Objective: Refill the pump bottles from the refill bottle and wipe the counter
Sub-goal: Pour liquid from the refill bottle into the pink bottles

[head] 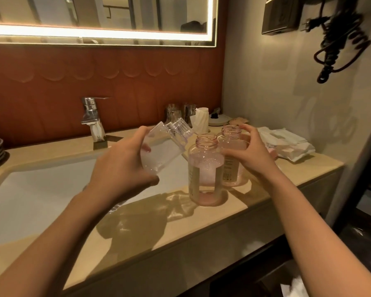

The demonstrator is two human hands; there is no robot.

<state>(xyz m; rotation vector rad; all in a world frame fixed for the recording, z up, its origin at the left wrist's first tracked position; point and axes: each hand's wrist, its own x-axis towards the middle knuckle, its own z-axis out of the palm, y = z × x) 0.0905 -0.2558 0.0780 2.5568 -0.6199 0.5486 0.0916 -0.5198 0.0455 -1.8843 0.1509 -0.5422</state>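
Refill bottle tipped toward the open pump bottles: spill risk at the necks.

The left hand (124, 168) has its grip closed around the clear refill bottle (161, 146), tilted with its mouth at about 1 o'clock, near but apart from the near pump bottle (205, 172). The right hand (247, 155) has its grip wrapped on the far pump bottle (234, 155), which stands at 1 o'clock from the near one, just beside it. Both necks are narrow, so I judge a fast tilt could pour liquid past the rim onto the bench (201, 228). The near bottle is not held; a knock from the refill bottle may tip it toward the sink (41, 189) at 9 o'clock.
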